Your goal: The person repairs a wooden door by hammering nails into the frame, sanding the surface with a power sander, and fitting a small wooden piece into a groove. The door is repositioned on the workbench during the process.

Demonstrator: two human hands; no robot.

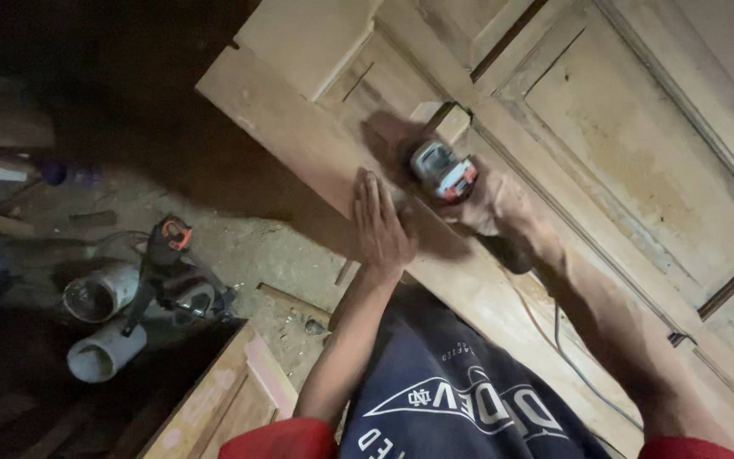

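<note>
A large panelled wooden door [622, 144] lies flat across the right of the head view. My left hand [380, 225] rests palm down, fingers together, on the door's near rail. My right hand [490, 204] grips a small grey and red corded power sander [442, 170] that sits on the door's surface beside a small wooden block [450, 121]. The tool's cord [567, 348] trails back along my right forearm.
On the dusty floor to the left lie a black and orange power tool [172, 272] and two short white pipe pieces [99, 327]. Another wooden panel [231, 395] sits at the bottom left. Planks and a purple object [65, 172] lie at the far left in shadow.
</note>
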